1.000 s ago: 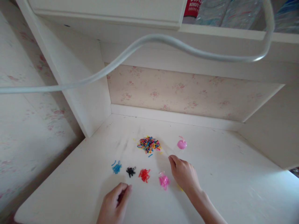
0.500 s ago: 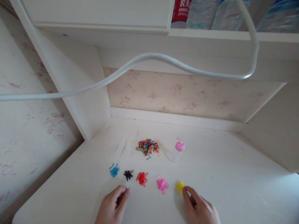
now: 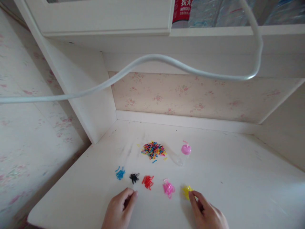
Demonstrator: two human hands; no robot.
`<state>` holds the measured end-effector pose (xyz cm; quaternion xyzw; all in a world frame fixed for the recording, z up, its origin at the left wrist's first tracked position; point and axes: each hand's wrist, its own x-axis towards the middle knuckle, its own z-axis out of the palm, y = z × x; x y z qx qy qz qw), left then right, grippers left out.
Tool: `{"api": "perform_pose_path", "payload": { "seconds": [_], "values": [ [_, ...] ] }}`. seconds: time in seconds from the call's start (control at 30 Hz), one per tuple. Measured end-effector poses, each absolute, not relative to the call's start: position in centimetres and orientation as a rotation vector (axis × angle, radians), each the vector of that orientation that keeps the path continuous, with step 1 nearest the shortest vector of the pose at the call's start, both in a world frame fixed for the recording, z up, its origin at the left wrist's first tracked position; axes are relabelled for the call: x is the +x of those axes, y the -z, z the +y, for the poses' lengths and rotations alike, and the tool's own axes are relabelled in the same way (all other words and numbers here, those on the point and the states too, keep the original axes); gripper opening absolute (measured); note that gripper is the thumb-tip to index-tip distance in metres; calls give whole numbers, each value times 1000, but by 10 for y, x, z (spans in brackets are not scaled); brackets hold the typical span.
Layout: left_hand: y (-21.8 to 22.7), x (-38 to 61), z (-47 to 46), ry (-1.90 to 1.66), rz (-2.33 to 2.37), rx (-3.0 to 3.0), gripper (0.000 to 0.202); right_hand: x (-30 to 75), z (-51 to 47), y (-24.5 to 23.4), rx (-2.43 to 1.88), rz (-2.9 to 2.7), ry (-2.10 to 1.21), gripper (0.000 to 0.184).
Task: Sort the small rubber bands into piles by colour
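Small rubber bands lie on the white desk, sorted by colour in a row: a blue pile (image 3: 120,173), a black pile (image 3: 134,178), a red pile (image 3: 148,182), a pink pile (image 3: 169,189) and a yellow pile (image 3: 187,191). My right hand (image 3: 207,211) has thumb and forefinger pinched at the right edge of the yellow bands. Just below the black and red piles, my left hand (image 3: 121,208) rests with its fingertips pressed together; anything between them is too small to see. Farther back sits a mixed multicoloured heap of rubber bands (image 3: 153,150).
Beside the mixed heap lie a clear plastic container (image 3: 175,158) and a pink apple-shaped piece (image 3: 186,149). A white cable (image 3: 152,58) crosses the view above the desk (image 3: 238,178). Cabinets overhang the back, with wrapped bottles (image 3: 206,12) on a shelf.
The whole scene has shifted slightly to the right as my head turned a little. Both hands keep their pinch and nearly the same places beside the piles.
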<state>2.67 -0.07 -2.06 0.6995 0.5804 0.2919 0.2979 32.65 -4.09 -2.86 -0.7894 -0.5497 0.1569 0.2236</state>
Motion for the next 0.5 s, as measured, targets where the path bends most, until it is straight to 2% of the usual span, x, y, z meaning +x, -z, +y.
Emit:
{"api": "perform_pose_path", "payload": {
  "seconds": [0.33, 0.5],
  "values": [
    [20, 27, -1, -765, 1538, 1853, 39, 330, -42, 31, -2196, -1467, -479, 43],
    [14, 28, -3, -781, 1554, 1806, 42, 321, -26, 12, -2124, -1571, -434, 44]
  ]
}}
